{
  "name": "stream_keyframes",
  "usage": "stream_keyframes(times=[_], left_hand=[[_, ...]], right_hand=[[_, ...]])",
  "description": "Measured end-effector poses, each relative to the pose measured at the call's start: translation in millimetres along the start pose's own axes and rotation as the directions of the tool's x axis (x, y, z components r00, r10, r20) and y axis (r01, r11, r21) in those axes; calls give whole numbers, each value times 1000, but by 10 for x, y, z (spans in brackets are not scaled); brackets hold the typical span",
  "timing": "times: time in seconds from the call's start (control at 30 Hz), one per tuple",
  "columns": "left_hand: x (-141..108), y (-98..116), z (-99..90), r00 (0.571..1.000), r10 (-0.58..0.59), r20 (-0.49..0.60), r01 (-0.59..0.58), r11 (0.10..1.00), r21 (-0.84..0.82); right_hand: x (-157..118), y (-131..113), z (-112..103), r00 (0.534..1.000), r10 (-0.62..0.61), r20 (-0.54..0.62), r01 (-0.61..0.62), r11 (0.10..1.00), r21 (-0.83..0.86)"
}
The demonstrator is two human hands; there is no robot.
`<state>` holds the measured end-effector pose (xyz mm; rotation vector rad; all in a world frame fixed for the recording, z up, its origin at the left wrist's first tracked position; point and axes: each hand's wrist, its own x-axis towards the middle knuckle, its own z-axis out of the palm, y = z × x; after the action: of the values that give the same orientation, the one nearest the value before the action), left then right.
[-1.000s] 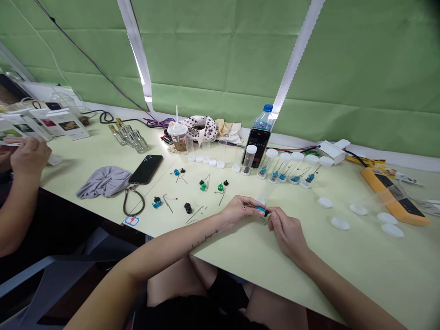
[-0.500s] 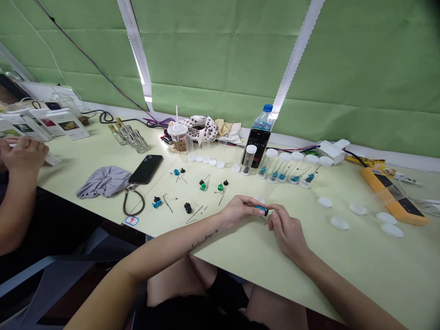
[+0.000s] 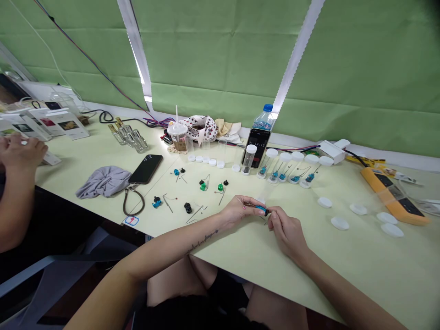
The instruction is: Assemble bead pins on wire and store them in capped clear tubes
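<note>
My left hand point(image 3: 240, 208) pinches a small blue part with a black end point(image 3: 261, 209) between thumb and fingers, just above the table. Thin metal wire shows near its fingers. Close against the black end, my right hand point(image 3: 285, 228) has thumb and index finger pressed together; whatever lies between them is too small to make out. A thin metal piece point(image 3: 264, 222) shows below the hands. To the left lie small sets of coloured and black parts with hex keys, among them a green part point(image 3: 220, 187), a black part point(image 3: 187, 208) and a blue part point(image 3: 157, 202).
Capped clear tubes point(image 3: 271, 162) holding blue parts stand in a row behind my hands, beside a propped phone point(image 3: 257, 144). White lids point(image 3: 340, 223) and an orange power strip point(image 3: 395, 197) lie right. Left are another phone point(image 3: 147, 169), grey cloth point(image 3: 103, 182) and a co-worker's hand point(image 3: 24, 151).
My right index finger has bent down and closed toward the thumb at the black end. My left hand has barely moved. The co-worker's hand at far left has shifted slightly.
</note>
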<state>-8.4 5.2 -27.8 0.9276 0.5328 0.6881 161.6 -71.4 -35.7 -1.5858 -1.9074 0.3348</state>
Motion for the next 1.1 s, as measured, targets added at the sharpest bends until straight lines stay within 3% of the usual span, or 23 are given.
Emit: stream_keyframes(times=[1.1], left_hand=[[-10, 3, -1, 1000, -28, -9, 28, 999, -27]], right_hand=[[4, -11, 0, 1000, 24, -19, -24, 1000, 20]])
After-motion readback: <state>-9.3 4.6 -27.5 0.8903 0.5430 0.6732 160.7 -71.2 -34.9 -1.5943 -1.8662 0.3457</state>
